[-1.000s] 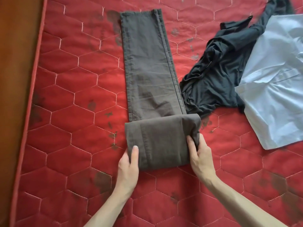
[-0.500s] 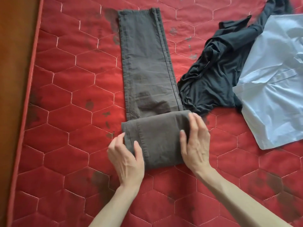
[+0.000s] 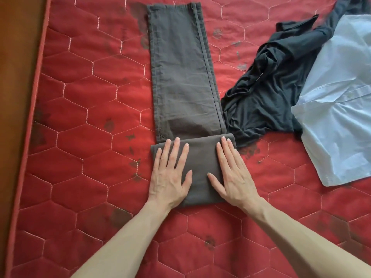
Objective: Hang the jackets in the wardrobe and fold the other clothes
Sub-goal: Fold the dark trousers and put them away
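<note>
Brown trousers (image 3: pixel 180 73) run lengthwise away, hems far, both hands flat on fold.

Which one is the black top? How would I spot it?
Start at the red quilted mattress. On its right half, between the long brown trousers and the pale blue shirt, lies the black top. It alone is crumpled and dark; its neighbours lie flat.

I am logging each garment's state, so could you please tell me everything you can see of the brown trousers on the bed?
The brown trousers look like a woven, cotton-like cloth with stitched side seams. They lie flat on the red quilted mattress, legs stacked and pointing away, hems at the far end. The near end is folded over into a thick block. The left hand and right hand press flat on it. The black garment touches their right edge.
</note>
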`<state>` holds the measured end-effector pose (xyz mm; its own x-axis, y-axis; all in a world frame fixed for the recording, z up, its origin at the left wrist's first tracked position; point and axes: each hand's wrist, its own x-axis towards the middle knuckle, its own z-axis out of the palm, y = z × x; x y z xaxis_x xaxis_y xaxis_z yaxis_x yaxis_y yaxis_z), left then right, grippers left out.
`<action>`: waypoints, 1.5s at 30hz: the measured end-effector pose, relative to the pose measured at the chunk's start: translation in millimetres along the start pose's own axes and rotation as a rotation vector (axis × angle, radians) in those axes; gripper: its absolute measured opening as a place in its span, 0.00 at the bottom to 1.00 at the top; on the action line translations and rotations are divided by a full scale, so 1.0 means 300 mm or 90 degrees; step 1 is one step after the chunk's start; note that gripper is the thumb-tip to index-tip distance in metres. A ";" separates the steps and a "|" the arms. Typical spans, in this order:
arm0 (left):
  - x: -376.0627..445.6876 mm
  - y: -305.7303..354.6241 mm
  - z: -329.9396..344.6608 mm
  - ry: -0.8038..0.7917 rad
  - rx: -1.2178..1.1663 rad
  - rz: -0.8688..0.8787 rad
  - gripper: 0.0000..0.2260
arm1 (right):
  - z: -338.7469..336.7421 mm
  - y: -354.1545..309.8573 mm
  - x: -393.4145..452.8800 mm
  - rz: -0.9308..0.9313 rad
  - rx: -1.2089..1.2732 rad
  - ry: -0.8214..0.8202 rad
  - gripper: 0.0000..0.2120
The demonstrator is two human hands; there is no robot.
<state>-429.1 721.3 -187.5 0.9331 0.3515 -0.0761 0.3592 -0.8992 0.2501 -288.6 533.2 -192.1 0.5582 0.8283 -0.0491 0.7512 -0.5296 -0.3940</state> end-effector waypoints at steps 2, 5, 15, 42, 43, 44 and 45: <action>-0.007 -0.004 -0.008 -0.014 0.010 0.030 0.33 | -0.002 -0.002 -0.004 0.001 -0.003 -0.005 0.39; -0.030 -0.020 -0.023 -0.058 0.023 0.120 0.38 | -0.016 -0.002 -0.010 -0.017 -0.036 -0.019 0.39; -0.135 0.006 -0.084 -0.196 0.118 0.222 0.48 | -0.099 0.026 -0.065 -0.145 -0.117 -0.152 0.58; -0.156 0.044 -0.575 -0.424 -0.394 -0.138 0.15 | -0.451 -0.136 -0.298 -0.010 0.117 -0.104 0.13; -0.160 0.030 -0.577 -0.415 -0.428 -0.169 0.13 | -0.457 -0.135 -0.298 0.014 0.133 -0.095 0.12; -0.165 0.013 -0.572 -0.403 -0.469 -0.201 0.11 | -0.462 -0.136 -0.293 0.041 0.153 -0.088 0.12; -0.172 -0.008 -0.562 -0.389 -0.511 -0.231 0.09 | -0.464 -0.136 -0.285 0.067 0.174 -0.082 0.12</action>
<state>-481.3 749.1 -21.5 0.7054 0.1732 -0.6873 0.7062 -0.2545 0.6607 -318.0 458.3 -44.0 0.5659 0.7970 -0.2112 0.5595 -0.5593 -0.6117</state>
